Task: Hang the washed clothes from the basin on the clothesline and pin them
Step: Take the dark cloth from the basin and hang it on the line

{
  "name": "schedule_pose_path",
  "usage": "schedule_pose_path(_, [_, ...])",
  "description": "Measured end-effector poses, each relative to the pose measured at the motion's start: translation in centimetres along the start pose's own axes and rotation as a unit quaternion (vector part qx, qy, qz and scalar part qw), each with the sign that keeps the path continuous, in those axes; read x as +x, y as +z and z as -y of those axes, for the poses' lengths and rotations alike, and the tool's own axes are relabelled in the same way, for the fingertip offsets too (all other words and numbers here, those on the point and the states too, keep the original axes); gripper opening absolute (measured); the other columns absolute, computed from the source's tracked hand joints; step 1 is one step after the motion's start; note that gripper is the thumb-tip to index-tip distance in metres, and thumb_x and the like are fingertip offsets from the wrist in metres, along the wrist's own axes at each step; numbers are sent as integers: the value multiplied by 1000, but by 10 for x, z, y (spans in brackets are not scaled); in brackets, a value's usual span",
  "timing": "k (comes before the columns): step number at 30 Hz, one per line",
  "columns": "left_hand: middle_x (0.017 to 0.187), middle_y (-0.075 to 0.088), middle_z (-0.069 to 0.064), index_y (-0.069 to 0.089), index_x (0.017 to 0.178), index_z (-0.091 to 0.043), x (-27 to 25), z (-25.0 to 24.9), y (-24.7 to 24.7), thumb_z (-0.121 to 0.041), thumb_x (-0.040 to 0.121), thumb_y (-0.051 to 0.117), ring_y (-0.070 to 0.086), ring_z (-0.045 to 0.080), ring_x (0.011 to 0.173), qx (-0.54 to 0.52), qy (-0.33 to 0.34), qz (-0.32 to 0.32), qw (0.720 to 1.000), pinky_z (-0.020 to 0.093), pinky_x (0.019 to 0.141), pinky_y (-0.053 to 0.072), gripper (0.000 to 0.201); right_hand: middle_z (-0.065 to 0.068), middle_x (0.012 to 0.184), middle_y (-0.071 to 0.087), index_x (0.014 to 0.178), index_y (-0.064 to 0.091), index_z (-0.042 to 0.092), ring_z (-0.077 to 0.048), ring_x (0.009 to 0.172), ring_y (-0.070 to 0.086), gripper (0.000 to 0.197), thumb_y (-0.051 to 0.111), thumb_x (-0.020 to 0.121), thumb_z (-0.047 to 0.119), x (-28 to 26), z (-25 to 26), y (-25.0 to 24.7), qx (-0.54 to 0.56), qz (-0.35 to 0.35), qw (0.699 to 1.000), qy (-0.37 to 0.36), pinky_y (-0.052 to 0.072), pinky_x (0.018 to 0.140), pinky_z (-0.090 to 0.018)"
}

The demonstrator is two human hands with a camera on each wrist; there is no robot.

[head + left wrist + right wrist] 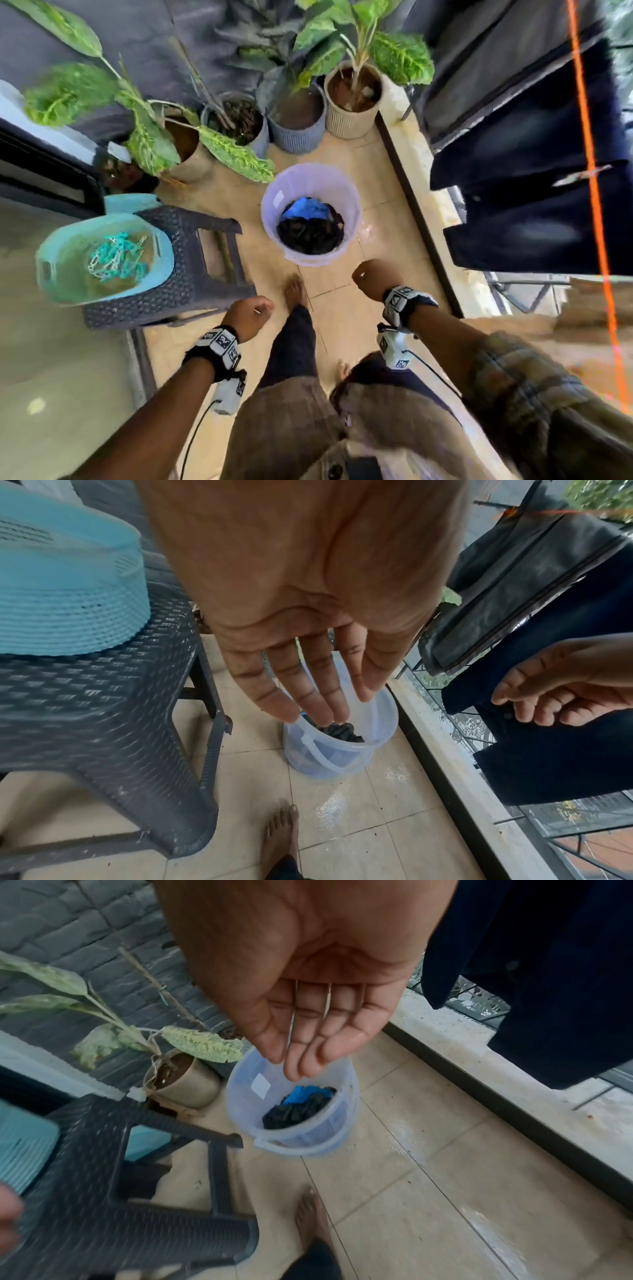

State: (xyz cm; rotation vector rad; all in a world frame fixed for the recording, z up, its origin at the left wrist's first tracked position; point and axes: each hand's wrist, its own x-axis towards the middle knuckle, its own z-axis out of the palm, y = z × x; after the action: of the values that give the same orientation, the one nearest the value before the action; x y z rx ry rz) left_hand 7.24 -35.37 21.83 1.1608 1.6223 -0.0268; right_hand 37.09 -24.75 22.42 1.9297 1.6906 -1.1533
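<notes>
Tiled floor (346, 161), wet patches. Dark garments (534, 205) hang on orange clothesline (594, 192). Woven stool (191, 274) carries teal peg basket (58, 253). Translucent basin (274, 209) holds wet clothes (310, 229). Left hand (248, 317), right hand (371, 277): both empty, fingers relaxed.
</notes>
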Motion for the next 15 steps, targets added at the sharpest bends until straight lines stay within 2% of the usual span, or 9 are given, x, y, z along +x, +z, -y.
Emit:
schedule_pose_path(2, [103,74,2,68,91,-33,40,11,-17,-39,80,53,69,22,95,-9,-15,6,1000,37,90,54,19,0,97,72,99,70,28,-28,94,66,38,43,78,46,44,19,-2,16,-10,1000,12,51,78,-31])
schedule_pose_path(3, [101,74,2,67,88,-35,58,12,-27,-40,77,51,68,22,96,-15,-24,14,1000,37,91,53,19,-2,97,73,101,69,27,-29,95,66,42,41,78,47,67,27,-1,25,-8,1000,9,52,80,-33])
schedule_pose_path(6, [100,74,3,67,87,-34,108,14,-48,-30,81,55,67,23,96,-9,-37,19,999,34,89,52,14,-8,103,71,100,71,22,-33,97,65,30,47,89,35,119,51,0,14,3,1000,-18,52,81,-34])
schedule_pose_path(9, [101,73,3,63,82,-44,168,25,-58,-28,84,59,67,22,93,-11,-35,15,999,31,87,51,16,-11,110,69,103,72,20,-35,101,64,26,50,92,26,180,65,14,10,2,1000,-25,49,80,-34])
schedule_pose_path(10, [104,73,6,63,88,-45,190,30,-60,-27,85,60,66,23,89,-17,-34,8,999,28,84,50,19,-10,112,69,104,73,21,-35,103,64,25,51,91,25,203,68,20,13,3,1000,-26,50,82,-34])
schedule_pose_path(11, [109,71,10,63,104,-42,217,37,-61,-20,88,62,63,23,85,-23,-37,-2,999,26,79,48,27,-9,115,68,105,73,23,-34,106,63,26,52,89,22,229,70,29,14,8,1000,-26,50,86,-33])
schedule_pose_path(12, [116,68,13,60,122,-28,242,46,-60,-13,91,62,60,22,84,-29,-46,-12,998,24,76,44,35,-7,120,67,108,73,25,-33,110,61,29,53,88,19,252,71,38,12,10,999,-30,49,90,-33])
schedule_pose_path(13, [120,64,15,52,135,-17,269,55,-58,-9,92,62,59,22,87,-37,-53,-27,998,22,78,41,45,-6,125,65,113,71,26,-32,114,60,33,54,87,17,278,72,49,-3,19,999,-36,48,94,-32])
schedule_pose_path(15, [124,59,16,40,145,-12,306,66,-58,-9,92,65,60,26,95,-68,-51,-60,995,22,83,39,59,-6,135,60,127,63,27,-31,121,56,42,57,87,17,314,76,64,-38,44,997,-51,45,99,-32])
